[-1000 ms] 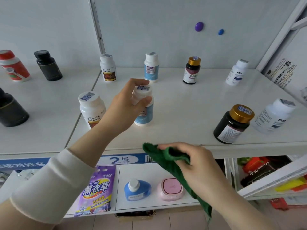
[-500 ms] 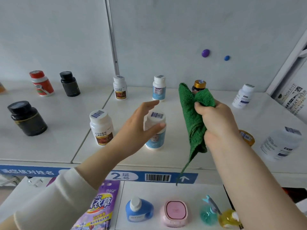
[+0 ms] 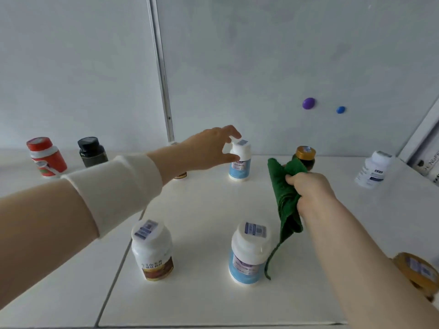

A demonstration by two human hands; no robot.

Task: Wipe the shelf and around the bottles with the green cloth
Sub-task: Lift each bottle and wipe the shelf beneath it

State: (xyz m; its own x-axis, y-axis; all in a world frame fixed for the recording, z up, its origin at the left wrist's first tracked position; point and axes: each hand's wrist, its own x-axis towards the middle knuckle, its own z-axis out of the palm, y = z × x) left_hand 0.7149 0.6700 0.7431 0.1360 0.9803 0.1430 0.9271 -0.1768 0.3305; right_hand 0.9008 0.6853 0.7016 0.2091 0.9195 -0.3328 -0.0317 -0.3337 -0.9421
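My right hand [image 3: 311, 193] grips the bunched green cloth [image 3: 283, 198], which hangs above the white shelf [image 3: 202, 203] just right of the middle. My left hand [image 3: 209, 150] reaches to the back row, fingers apart, thumb and fingertips right at the cap of a white bottle with a blue label [image 3: 240, 162]; whether they touch it is unclear. A gold-capped dark bottle [image 3: 306, 156] stands behind the cloth, partly hidden. In front stand a white bottle with a brown label [image 3: 153, 250] and a white bottle with a blue label [image 3: 249, 252].
At the back left stand a red bottle [image 3: 45, 156] and a black bottle [image 3: 91, 151]. A white bottle [image 3: 374, 172] stands at the back right. Another gold-capped bottle [image 3: 418, 273] shows behind my right forearm. Two magnets [image 3: 308, 103] stick to the back wall.
My left hand let go of the front blue-label bottle and reached back to the rear blue-label bottle. My right hand raised the cloth above the shelf. The view moved closer.
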